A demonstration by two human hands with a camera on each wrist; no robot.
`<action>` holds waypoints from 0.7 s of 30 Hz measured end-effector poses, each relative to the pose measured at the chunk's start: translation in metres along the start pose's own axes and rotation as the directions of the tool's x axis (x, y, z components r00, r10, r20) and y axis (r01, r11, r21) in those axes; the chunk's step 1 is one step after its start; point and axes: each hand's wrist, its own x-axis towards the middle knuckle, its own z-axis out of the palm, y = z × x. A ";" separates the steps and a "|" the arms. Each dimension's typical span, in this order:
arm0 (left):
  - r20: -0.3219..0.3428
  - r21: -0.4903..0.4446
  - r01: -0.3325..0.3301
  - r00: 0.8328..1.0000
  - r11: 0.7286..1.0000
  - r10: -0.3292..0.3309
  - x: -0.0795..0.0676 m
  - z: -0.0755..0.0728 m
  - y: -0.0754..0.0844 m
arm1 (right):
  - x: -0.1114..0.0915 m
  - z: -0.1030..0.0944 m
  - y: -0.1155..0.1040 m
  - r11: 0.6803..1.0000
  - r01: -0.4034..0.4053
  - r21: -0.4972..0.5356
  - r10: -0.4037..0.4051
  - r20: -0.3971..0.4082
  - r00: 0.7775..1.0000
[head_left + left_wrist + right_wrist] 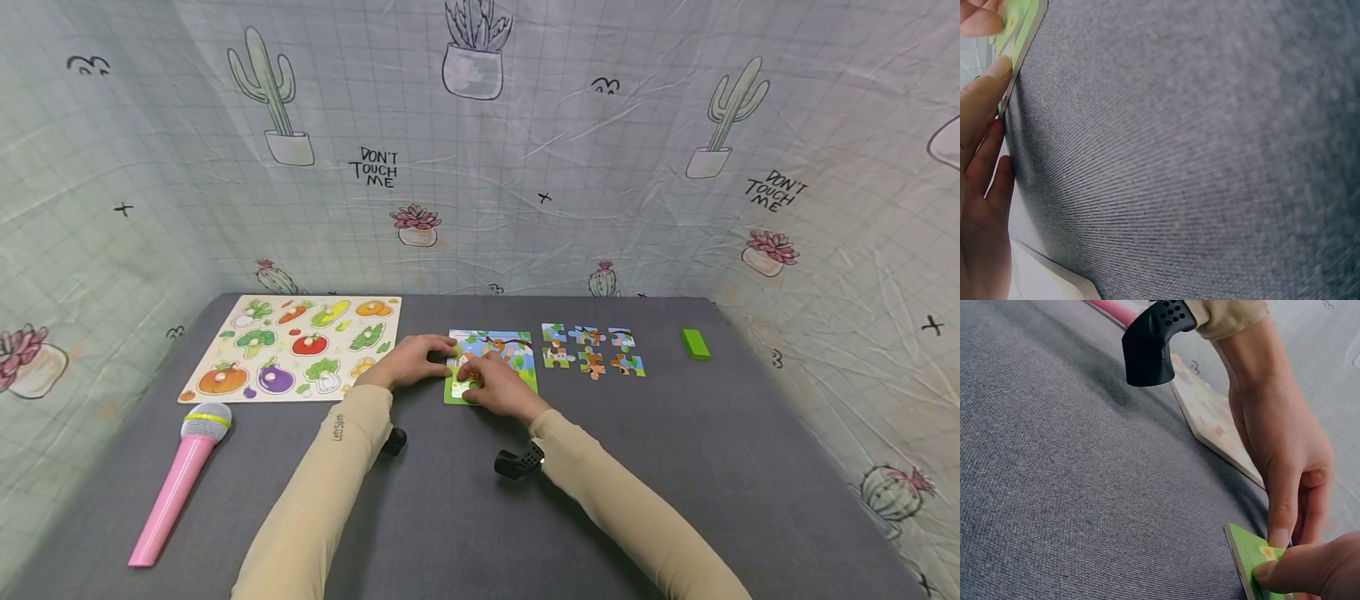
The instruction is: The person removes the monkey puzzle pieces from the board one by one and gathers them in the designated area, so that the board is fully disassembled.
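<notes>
A picture jigsaw puzzle in a green-edged tray [534, 385] lies flat on the grey table. My left hand [411, 361] is at its left side, the thumb touching the green border and the other fingers extended alongside. Over the lower left of the puzzle, my right hand [501, 387] has its thumb and index finger around a puzzle piece, which the fingers partly hide. In the right wrist view the right thumb [1294, 572] presses on the green surface [1246, 544], close to the left thumb. Several loose puzzle pieces [592, 363] lie right of the tray.
On the left lies a cream vegetable board [292, 387]. A pink toy microphone [178, 492] is in front of it. Farther right lies a green block [695, 344]. A cactus-print cloth [480, 183] hangs behind and at both sides of the table.
</notes>
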 end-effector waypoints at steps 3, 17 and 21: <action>0.001 0.000 -0.004 1.000 1.000 0.004 0.000 0.000 0.000 | -0.001 -0.001 0.003 0.999 0.023 0.027 -0.023 -0.013 1.000; 0.010 -0.025 0.012 1.000 1.000 -0.011 -0.001 0.000 -0.002 | -0.004 -0.017 0.022 0.951 -0.055 0.303 0.042 0.048 0.998; 0.007 -0.029 0.018 1.000 0.999 -0.018 -0.001 0.001 -0.002 | -0.009 -0.021 0.026 0.917 -0.114 0.383 0.113 0.026 0.993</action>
